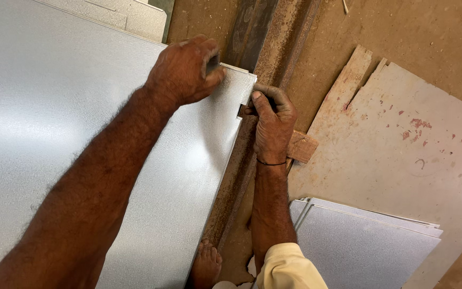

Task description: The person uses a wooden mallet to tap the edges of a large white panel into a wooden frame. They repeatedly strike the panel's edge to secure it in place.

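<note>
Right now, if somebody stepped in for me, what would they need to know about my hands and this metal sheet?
Left hand: pressed down on the far corner of the large grey metal sheet, fingers curled over its top edge.
Right hand: fingers at the small notch in the sheet's right edge, thumb on the sheet.
The sheet lies across a rusty steel beam on the floor; a bare foot stands beside it.
More grey sheets are stacked at the right, next to a worn board.
Done: the notch is cut.
Left: cannot tell.

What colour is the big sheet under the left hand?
Silver-grey with a fine speckled texture, on the metal sheet, seen in the head view.
</note>
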